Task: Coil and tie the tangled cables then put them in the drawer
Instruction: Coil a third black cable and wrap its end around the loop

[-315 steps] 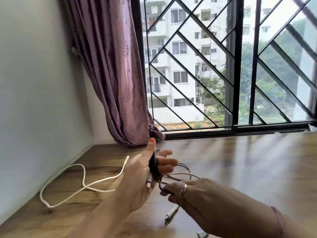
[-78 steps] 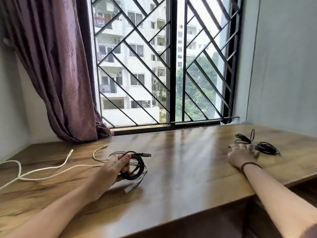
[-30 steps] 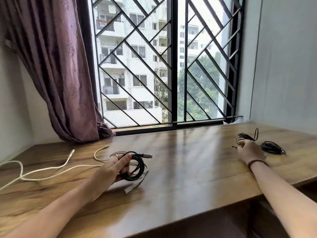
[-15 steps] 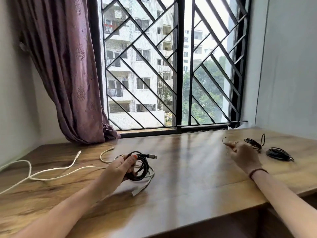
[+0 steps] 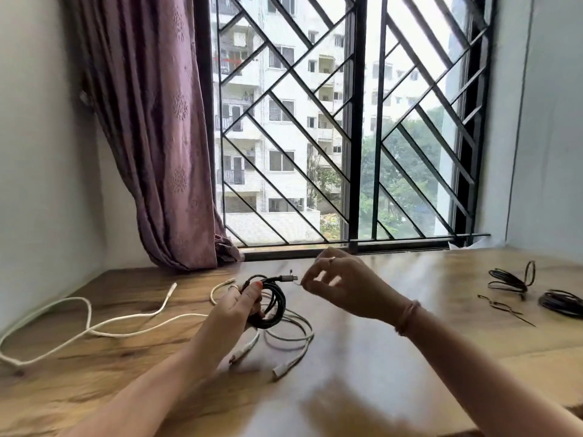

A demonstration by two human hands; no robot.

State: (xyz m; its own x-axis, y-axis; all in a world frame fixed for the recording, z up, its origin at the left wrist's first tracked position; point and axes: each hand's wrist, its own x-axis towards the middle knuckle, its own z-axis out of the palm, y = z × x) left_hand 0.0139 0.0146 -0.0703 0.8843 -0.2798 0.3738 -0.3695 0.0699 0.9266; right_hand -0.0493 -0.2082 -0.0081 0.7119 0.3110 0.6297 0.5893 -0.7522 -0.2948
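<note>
A person's two bare arms reach over a glossy, wood-grained table (image 5: 362, 357) set against a window. The left hand (image 5: 235, 305) grips a black coiled cable (image 5: 274, 302), thumb and fingers curled round one side of the round loops, holding the coil up on edge just above the tabletop. The cable's metal plug (image 5: 291, 276) sticks out from the top of the coil toward the right hand (image 5: 339, 283), which hovers just beside it with fingertips pinched together. The hand is blurred, and whether it holds something thin between them cannot be told. It wears a ring and a thin bracelet at the wrist.

Under and beside the coil lie loose loops of a slim white cable (image 5: 290, 334), its stubby plugs pointing toward the near edge. A longer white cable (image 5: 88, 320) snakes in soft curves across the left part of the table. Well apart, at the far right, lie two small bundles of thin black cable (image 5: 508, 279) and (image 5: 561, 302), with a thin dark twist tie (image 5: 501, 305) near them.

Behind stand a black window grille (image 5: 315, 121) of diagonal bars and a mauve embroidered curtain (image 5: 151, 137) hanging in folds.
</note>
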